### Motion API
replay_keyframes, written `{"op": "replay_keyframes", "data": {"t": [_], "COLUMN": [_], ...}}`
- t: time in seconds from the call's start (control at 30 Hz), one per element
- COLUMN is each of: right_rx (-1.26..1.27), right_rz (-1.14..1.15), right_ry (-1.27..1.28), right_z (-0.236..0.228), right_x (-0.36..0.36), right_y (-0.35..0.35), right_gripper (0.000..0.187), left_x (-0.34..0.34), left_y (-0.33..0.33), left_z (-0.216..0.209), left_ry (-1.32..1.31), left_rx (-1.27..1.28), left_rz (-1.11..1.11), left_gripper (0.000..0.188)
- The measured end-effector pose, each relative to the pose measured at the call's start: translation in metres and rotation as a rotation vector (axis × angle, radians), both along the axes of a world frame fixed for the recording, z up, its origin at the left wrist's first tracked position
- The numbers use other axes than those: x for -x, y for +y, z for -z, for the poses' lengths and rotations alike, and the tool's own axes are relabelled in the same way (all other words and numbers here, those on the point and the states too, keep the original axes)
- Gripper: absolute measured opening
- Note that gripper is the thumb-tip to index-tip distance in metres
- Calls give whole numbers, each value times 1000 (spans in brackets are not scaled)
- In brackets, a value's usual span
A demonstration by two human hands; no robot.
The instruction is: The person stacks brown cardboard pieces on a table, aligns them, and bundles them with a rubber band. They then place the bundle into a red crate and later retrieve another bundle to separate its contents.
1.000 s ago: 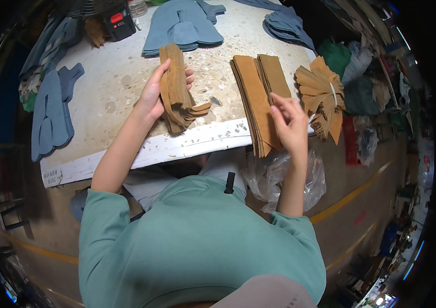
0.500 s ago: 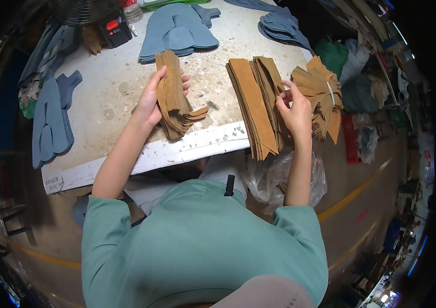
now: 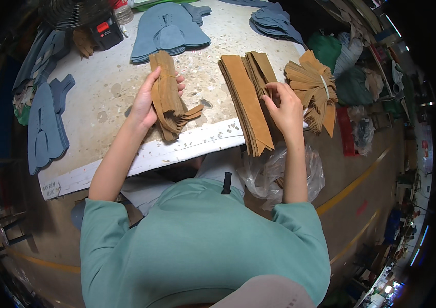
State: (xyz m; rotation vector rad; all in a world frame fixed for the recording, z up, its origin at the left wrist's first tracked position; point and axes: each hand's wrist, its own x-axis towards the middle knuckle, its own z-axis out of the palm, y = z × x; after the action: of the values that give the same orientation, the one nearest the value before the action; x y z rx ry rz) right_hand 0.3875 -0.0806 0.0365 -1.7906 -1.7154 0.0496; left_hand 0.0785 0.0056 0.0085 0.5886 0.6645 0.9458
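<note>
Over the stained worktable [image 3: 105, 97], the left hand [image 3: 145, 105] wraps a banded tan bundle [image 3: 165, 100], apparently to keep its strips together. Beside the tan stacks [image 3: 246, 100], the right hand's [image 3: 286, 110] fingers curl loosely; whether they grip an edge, I cannot tell.

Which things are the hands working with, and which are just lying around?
Probably for the work:
brown bundle in the left hand
brown strip stacks by the right hand
fanned brown strips

Probably just lying around:
blue-grey pieces
black fan

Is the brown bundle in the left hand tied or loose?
Tied: a thin band crosses the brown bundle in the left hand.
</note>
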Motion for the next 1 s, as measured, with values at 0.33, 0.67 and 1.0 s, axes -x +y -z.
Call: {"op": "replay_keyframes", "data": {"t": [0.33,0.67,1.0], "right_rx": [61,170,392], "right_rz": [-89,-364,-344], "right_ry": [-148,106,814], "right_z": [-4,-65,12], "right_x": [-2,-52,-68], "right_y": [4,14,24], "right_gripper": [24,48,47], "left_x": [-1,-4,-3], "left_y": [-3,-6,-4], "left_z": [-5,-8,-5], "left_ry": [7,43,51], "left_rx": [-14,-1,-6], "left_rz": [-2,-6,7], "left_gripper": [49,50,50]}}
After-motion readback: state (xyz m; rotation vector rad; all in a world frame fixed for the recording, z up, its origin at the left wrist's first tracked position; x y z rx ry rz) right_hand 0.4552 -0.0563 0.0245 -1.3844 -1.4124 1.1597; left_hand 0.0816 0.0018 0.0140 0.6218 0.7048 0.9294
